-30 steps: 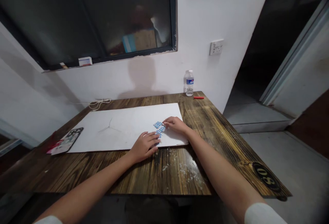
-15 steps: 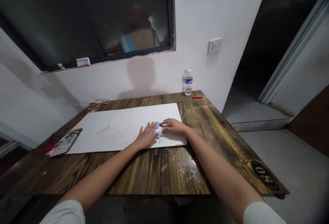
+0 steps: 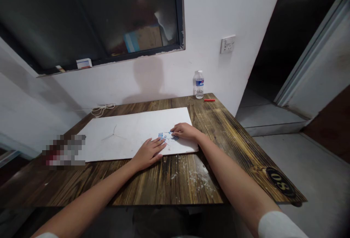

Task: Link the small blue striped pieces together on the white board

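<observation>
Several small blue-and-white pieces [image 3: 160, 136] lie loosely on a white board [image 3: 136, 125], spread between my two hands. I cannot make out their exact kind. My left hand [image 3: 147, 153] rests palm down at the board's near edge, fingers stretched out and apart, the fingertips touching the pieces on the left. On the other side, my right hand [image 3: 184, 131] reaches over the pieces on the right, its fingers extended and slightly bent upon them. Some pieces are partly hidden beneath the fingers of both hands. Thin dark lines mark the board's left half.
The board lies on a brown wooden table [image 3: 216, 136]. A water bottle [image 3: 199, 85] and a red pen-like stick [image 3: 209, 100] stand and lie at the back right. A white cable [image 3: 102, 109] is coiled at the back left. A blurred patch covers the board's left end.
My left hand has slid left and toward me, uncovering more pieces. The pieces, bunched together before, are now spread apart. My right hand stays near its place.
</observation>
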A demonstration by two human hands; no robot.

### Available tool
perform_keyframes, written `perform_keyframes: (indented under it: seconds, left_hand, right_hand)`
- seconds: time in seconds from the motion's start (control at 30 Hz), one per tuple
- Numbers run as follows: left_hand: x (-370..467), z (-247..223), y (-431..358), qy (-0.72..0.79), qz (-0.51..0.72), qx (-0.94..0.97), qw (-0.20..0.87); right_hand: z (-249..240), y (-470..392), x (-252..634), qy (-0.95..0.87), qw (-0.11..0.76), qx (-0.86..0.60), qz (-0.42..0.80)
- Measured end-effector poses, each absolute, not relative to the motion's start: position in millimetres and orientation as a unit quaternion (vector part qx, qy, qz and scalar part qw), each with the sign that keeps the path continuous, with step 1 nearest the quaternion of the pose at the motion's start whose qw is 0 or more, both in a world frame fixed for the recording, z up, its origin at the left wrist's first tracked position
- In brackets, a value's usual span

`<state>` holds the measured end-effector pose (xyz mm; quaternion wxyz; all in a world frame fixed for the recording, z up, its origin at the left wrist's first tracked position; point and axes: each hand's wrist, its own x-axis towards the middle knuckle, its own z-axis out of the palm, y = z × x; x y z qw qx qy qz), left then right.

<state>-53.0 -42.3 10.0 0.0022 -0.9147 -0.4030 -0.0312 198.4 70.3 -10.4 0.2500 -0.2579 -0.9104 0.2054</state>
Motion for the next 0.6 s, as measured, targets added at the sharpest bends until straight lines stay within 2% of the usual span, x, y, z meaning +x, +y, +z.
perform_keyframes:
  seconds: [0.17,0.37,0.6]
  left_hand:
    - [-74,-1,-33,-0.511,-0.039,-0.859,0.009]
    - [-45,-11,-2,-0.547,-0.01,-0.837,-0.012]
    - [-22,-6,2,-0.494,-0.125,-0.861,0.002]
  right_hand:
    - [-6,69,198,-0.913,0.237,-0.244,0.225]
    - [-7,66,193,-0.929,0.209,-0.222,0.211]
    - [-9,80,196,-0.873,0.324,-0.32,0.174]
